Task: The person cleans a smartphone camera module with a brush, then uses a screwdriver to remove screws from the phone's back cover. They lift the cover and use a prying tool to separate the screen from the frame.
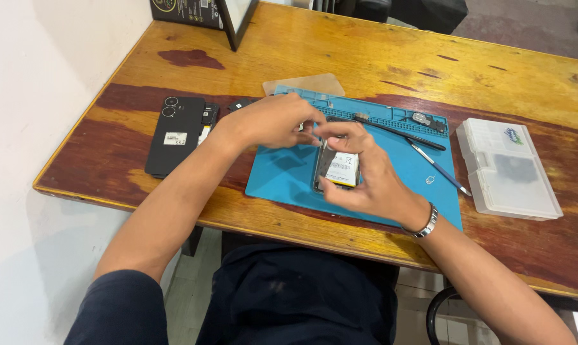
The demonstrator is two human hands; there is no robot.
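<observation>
The opened phone (337, 171) lies on the blue mat (282, 179), a little right of the mat's middle, with its long axis running away from the person, from the mat's near edge toward its far, ridged edge. Its back is off, so the pale battery label faces up.

Both hands meet over it. The right hand (365, 172) comes in from the mat's near right corner and wraps the phone from the side: the thumb presses the near left edge, the fingers curl over the far end. That grip is closed on the phone, steadying it against the mat. The left hand (273, 121) reaches in from the mat's left side and hovers over the phone's far end, fingertips pinched together near the right hand's fingers. Whether they pinch a small part or a tool, I cannot tell; the fingers hide it.

So the far end of the phone is where both sets of fingertips crowd, and the left hand is the one free to work there.

Left of the mat, well apart, a black back cover (176, 135) lies on the desk (365, 57). Along the mat's right half rest a black rod-like tool (409, 135) and a thin blue-handled tool (439, 169). Right of the mat, just beside it, sits a clear plastic parts box (509, 169).
</observation>
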